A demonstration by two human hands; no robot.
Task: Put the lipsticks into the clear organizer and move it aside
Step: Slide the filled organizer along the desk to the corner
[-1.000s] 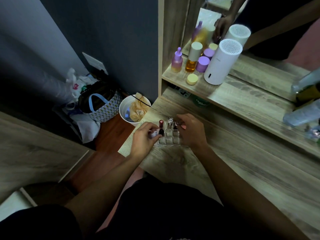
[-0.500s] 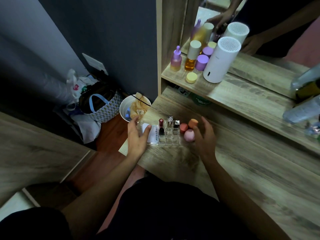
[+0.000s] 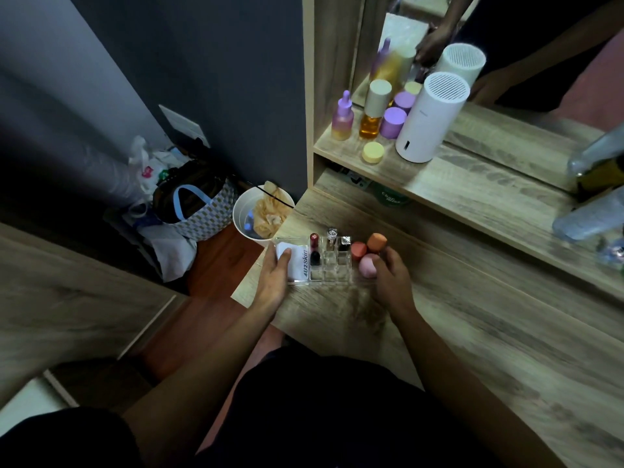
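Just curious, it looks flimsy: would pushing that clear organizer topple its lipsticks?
Probably slides easily: the clear organizer looks like rigid plastic on a smooth desk. The lipsticks stand upright in its cells, so likely stay, perhaps wobbling.

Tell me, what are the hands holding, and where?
Left hand grips the clear organizer by its left end, thumb on the white packet. Right hand holds nothing.
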